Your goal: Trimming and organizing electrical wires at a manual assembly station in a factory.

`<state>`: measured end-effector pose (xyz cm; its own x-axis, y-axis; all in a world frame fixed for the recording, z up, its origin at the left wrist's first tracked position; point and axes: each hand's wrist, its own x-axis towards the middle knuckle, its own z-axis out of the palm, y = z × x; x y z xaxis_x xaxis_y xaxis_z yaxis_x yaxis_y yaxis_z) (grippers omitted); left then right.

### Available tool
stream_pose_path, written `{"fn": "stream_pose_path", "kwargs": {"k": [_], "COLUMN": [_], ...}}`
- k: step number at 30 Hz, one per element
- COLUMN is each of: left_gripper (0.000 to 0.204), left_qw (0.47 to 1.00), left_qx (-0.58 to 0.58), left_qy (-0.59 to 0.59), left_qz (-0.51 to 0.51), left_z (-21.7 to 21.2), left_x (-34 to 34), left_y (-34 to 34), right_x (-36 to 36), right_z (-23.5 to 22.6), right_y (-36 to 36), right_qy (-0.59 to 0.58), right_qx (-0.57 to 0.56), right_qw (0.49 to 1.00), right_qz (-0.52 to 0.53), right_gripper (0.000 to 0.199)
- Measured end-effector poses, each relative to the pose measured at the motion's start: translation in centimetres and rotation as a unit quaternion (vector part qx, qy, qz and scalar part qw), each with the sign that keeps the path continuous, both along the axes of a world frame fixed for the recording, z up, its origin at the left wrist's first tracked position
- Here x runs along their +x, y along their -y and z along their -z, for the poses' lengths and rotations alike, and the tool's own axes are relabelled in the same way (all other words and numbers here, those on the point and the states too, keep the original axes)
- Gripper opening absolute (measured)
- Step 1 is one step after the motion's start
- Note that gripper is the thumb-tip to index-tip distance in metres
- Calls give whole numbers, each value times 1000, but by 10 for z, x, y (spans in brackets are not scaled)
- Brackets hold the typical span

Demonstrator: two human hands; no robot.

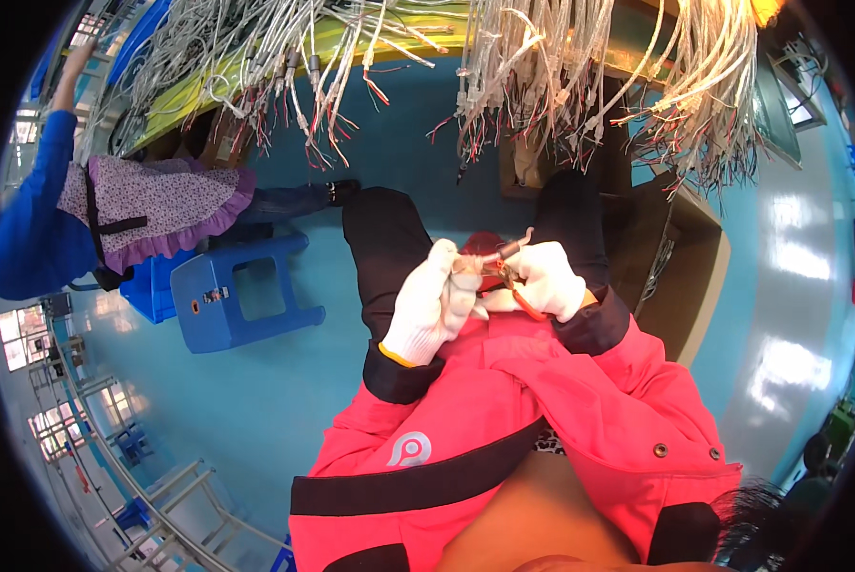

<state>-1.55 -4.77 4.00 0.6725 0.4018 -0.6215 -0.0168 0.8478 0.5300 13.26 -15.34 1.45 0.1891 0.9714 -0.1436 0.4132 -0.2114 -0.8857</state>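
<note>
Both my hands wear white knit gloves and are close together above my lap. In the fingers of my left hand (431,303) a short cable (489,258) is pinched; a dark sleeve (510,250) sits near its far end. My right hand (553,279) is closed around small pliers with red handles (528,307). Their jaws (506,274) are at the cable, just beside my left fingertips. Whether the jaws grip the wire is too small to tell.
Bundles of pale cables (542,67) with bare red and dark wire ends hang off the yellow-edged bench (427,46) ahead. An open cardboard box (694,276) stands at my right. A blue stool (246,291) and a co-worker in a patterned apron (165,205) are at left.
</note>
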Motion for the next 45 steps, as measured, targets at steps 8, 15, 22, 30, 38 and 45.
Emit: {"fn": "stream_pose_path", "kwargs": {"k": [8,15,22,30,38,45], "left_gripper": [23,20,20,23,27,17], "left_qw": [952,924,905,954,772,902], "left_qx": [299,343,367,265,620,271], "left_qy": [-63,-107,-113,14,21,-68], "left_qz": [-13,131,180,141,138,330], "left_z": [-1,-17,-17,13,27,15], "left_x": [-13,-9,-12,-12,4,1], "left_y": [-19,-23,-22,-22,-19,-13], "right_x": [8,29,28,36,16,-13], "right_z": [-43,-62,-70,-29,-13,-8], "right_y": [16,-16,-25,5,19,16], "right_qy": [208,355,332,-393,-485,-55], "right_qx": [44,6,-138,-209,-183,-98], "right_qw": [977,929,910,878,855,988], "right_qz": [-6,-107,-209,-176,-19,106], "right_gripper": [48,55,58,54,61,48]}}
